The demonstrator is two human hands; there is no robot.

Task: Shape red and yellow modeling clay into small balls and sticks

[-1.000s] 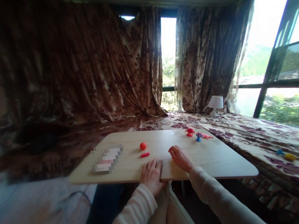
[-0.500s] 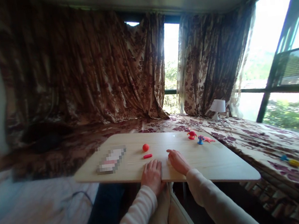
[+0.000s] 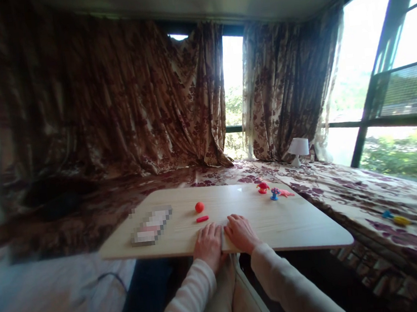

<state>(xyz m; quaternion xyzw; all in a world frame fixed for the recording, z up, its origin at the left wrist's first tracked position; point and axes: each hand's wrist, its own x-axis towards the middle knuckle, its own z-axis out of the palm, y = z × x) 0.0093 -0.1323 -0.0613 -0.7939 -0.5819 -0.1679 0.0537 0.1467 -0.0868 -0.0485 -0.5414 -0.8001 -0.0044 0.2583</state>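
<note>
My left hand rests palm down on the front edge of a small light-wood table. Its fingers lie flat and hold nothing visible. Close beside it, my right hand lies on the tabletop, fingers extended and slightly bent. A faint pale strip shows between the two hands; I cannot make out what it is. Just beyond my left hand lies a short red stick, with a red ball behind it.
At the table's far right are a red toy figure, a blue toy and a pinkish-red toy. A blurred-out flat object lies at left. Beyond are a white lamp and a yellow-and-blue toy on floral cloth.
My right hand has come down flatter onto the table and moved closer to my left hand. The left hand stays at the edge. The view has shifted slightly.
</note>
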